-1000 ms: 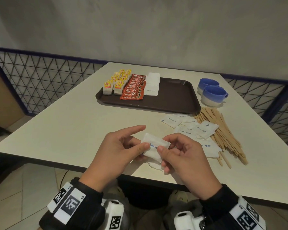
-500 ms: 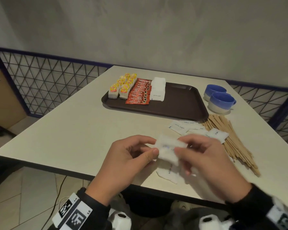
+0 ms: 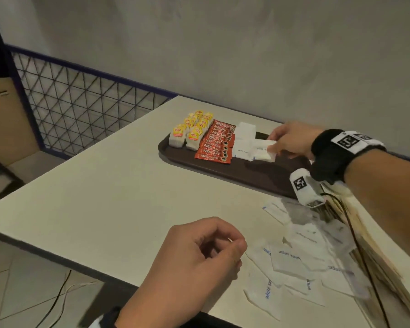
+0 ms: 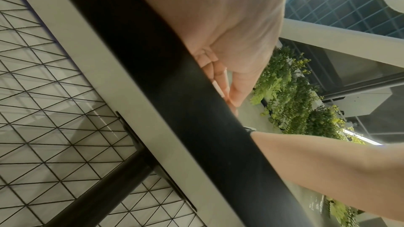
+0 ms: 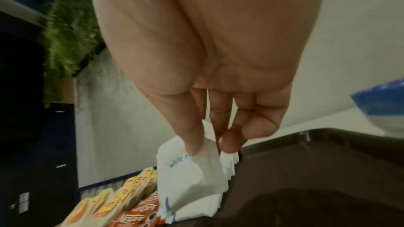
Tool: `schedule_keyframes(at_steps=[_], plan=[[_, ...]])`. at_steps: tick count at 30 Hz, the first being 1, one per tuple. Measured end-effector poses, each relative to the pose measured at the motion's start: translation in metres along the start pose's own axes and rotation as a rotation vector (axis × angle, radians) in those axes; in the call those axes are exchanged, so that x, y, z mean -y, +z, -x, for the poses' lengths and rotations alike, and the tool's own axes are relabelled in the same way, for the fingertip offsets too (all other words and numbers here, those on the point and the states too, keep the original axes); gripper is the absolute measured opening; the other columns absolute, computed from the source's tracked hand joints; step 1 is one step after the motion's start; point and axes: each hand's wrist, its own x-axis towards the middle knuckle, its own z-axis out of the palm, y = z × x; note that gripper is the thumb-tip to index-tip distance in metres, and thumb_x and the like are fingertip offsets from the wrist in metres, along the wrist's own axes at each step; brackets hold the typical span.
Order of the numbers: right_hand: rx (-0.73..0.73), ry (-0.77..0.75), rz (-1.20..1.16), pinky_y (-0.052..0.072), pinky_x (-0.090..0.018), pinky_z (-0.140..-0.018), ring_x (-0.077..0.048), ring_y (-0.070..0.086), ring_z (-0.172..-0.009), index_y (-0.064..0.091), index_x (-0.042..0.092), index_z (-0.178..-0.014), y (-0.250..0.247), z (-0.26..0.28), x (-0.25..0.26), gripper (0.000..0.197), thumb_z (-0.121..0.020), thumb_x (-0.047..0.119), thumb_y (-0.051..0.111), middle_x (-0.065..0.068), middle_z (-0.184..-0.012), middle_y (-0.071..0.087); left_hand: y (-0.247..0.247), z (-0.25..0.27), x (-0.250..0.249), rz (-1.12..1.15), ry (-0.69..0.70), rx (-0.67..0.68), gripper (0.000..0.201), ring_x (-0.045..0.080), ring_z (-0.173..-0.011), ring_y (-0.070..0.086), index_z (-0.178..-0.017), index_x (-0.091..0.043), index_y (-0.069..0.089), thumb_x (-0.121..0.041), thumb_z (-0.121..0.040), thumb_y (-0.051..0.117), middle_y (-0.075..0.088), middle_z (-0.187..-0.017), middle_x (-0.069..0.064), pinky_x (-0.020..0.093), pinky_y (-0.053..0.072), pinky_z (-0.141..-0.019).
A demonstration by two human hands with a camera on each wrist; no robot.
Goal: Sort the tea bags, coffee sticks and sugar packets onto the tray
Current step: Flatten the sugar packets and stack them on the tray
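On the dark brown tray lie yellow-tagged tea bags at the left, red coffee sticks beside them and white sugar packets further right. My right hand reaches over the tray and pinches a small stack of sugar packets just above the sugar row. In the right wrist view the thumb and fingers clamp that stack. My left hand rests at the table's front edge, fingers loosely curled, holding nothing. Several loose sugar packets lie on the table to its right.
A bundle of wooden stirrers lies along the right side, partly under my right forearm. A blue cup stands beyond the tray's right end. A wire mesh fence runs beside the table's left edge. The tray's right half is bare.
My right hand has carried the sugar packets from near the front edge out over the tray. My left hand let go of them and stayed near the front edge.
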Motion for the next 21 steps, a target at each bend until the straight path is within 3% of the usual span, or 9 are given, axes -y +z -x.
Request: schedule_keyframes(at_steps=[3, 5, 8, 10, 14, 17, 21], plan=[[0.047, 0.025, 0.010, 0.051, -0.028, -0.059, -0.020, 0.063, -0.073, 0.071, 0.004, -0.109, 0.015, -0.027, 0.001, 0.015, -0.094, 0.002, 0.068, -0.022, -0.109, 0.074, 0.001, 0.000, -0.001, 0.023, -0.001, -0.017, 0.004, 0.028, -0.070, 0.074, -0.077, -0.025, 0.077, -0.025, -0.080, 0.075, 0.068, -0.061, -0.001, 0.049, 0.063, -0.077], [0.080, 0.037, 0.022, 0.057, -0.029, -0.059, -0.019, 0.068, -0.069, 0.068, 0.003, -0.110, 0.022, -0.038, 0.002, 0.017, -0.094, 0.000, 0.068, -0.023, -0.109, 0.074, 0.002, 0.000, 0.001, 0.033, 0.001, -0.018, 0.005, 0.031, -0.069, 0.074, -0.076, -0.025, 0.077, -0.026, -0.077, 0.073, 0.070, -0.063, 0.002, 0.051, 0.062, -0.076], [0.121, 0.056, 0.034, 0.061, -0.036, -0.069, -0.023, 0.072, -0.071, 0.067, 0.004, -0.105, 0.029, -0.048, 0.003, 0.017, -0.091, -0.004, 0.070, -0.026, -0.107, 0.073, 0.000, -0.001, 0.003, 0.018, 0.006, 0.015, 0.005, 0.030, -0.069, 0.074, -0.077, -0.025, 0.077, -0.027, -0.078, 0.072, 0.072, -0.064, 0.004, 0.040, 0.063, -0.072], [0.141, 0.064, 0.033, 0.062, -0.037, -0.070, -0.025, 0.073, -0.074, 0.066, 0.002, -0.111, 0.032, -0.049, 0.005, 0.022, -0.090, -0.004, 0.071, -0.026, -0.106, 0.073, -0.001, -0.002, 0.003, 0.002, 0.017, 0.032, 0.005, 0.026, -0.068, 0.074, -0.077, -0.028, 0.077, -0.028, -0.078, 0.072, 0.073, -0.067, 0.005, 0.031, 0.058, -0.067], [0.145, 0.085, 0.036, 0.063, -0.046, -0.082, -0.032, 0.077, -0.082, 0.064, 0.005, -0.115, 0.039, -0.047, 0.009, 0.032, -0.089, 0.016, 0.079, -0.018, -0.101, 0.074, -0.001, -0.004, 0.004, -0.001, 0.021, 0.051, 0.005, 0.020, -0.065, 0.072, -0.077, -0.030, 0.077, -0.029, -0.078, 0.072, 0.074, -0.068, 0.004, 0.027, 0.054, -0.065], [0.144, 0.098, 0.083, 0.063, -0.047, -0.084, -0.031, 0.077, -0.079, 0.061, 0.007, -0.110, 0.043, -0.041, 0.011, 0.040, -0.085, 0.028, 0.083, -0.016, -0.097, 0.075, 0.000, -0.004, 0.005, -0.023, 0.038, 0.056, 0.003, 0.027, -0.066, 0.071, -0.079, -0.031, 0.076, -0.031, -0.079, 0.073, 0.075, -0.069, 0.003, 0.034, 0.056, -0.066], [0.144, 0.111, 0.084, 0.063, -0.046, -0.083, -0.030, 0.077, -0.078, 0.058, 0.006, -0.112, 0.046, -0.039, 0.015, 0.047, -0.080, 0.025, 0.087, -0.014, -0.096, 0.074, 0.001, -0.003, 0.005, -0.039, 0.050, 0.044, 0.003, 0.037, -0.073, 0.068, -0.080, -0.032, 0.077, -0.034, -0.079, 0.074, 0.075, -0.069, 0.002, 0.044, 0.057, -0.069]])
